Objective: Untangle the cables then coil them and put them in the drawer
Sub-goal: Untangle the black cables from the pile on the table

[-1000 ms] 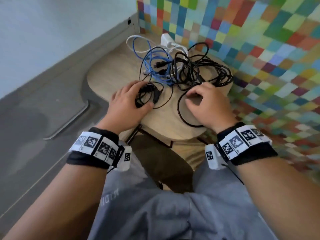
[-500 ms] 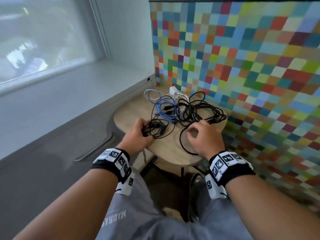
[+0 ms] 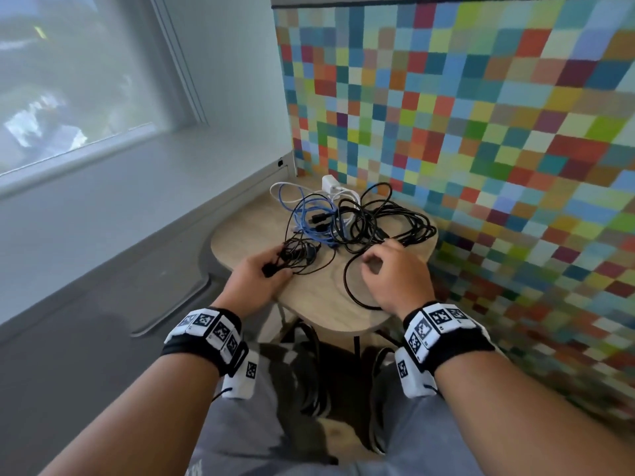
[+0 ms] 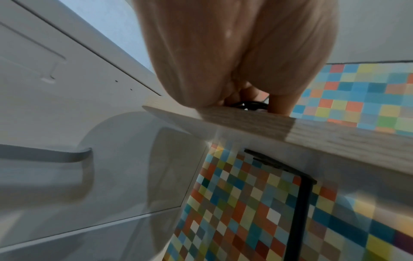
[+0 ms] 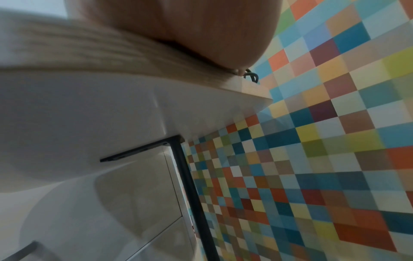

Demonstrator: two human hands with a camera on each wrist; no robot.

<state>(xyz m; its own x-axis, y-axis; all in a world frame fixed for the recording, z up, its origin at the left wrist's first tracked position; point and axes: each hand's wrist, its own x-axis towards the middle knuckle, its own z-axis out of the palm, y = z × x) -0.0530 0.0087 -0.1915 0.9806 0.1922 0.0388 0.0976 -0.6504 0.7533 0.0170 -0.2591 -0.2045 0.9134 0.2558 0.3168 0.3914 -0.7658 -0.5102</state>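
A tangle of black cables [image 3: 374, 218], a blue cable [image 3: 309, 211] and a white cable with its white charger [image 3: 329, 183] lies at the back of a small wooden table [image 3: 309, 304]. My left hand [image 3: 264, 274] grips a small coiled bundle of thin black cable [image 3: 297, 255] near the table's left edge; the left wrist view shows that cable [image 4: 248, 105] between my curled fingers. My right hand [image 3: 388, 269] is curled over a wide loop of thicker black cable [image 3: 348, 286], its fingertips at the strand. A bit of that cable [image 5: 252, 76] pokes out by a fingertip.
A checkered, many-coloured wall [image 3: 498, 149] stands right behind and beside the table. To the left is a grey panel with a long handle [image 3: 168, 317] below a window ledge [image 3: 86, 166]. Black table legs [image 5: 190, 185] and my shoes [image 3: 309, 372] are underneath.
My head has lifted, so the window and more wall show. The left hand has drawn its small bundle a little nearer the table's left edge. The right hand's fingers have risen slightly.
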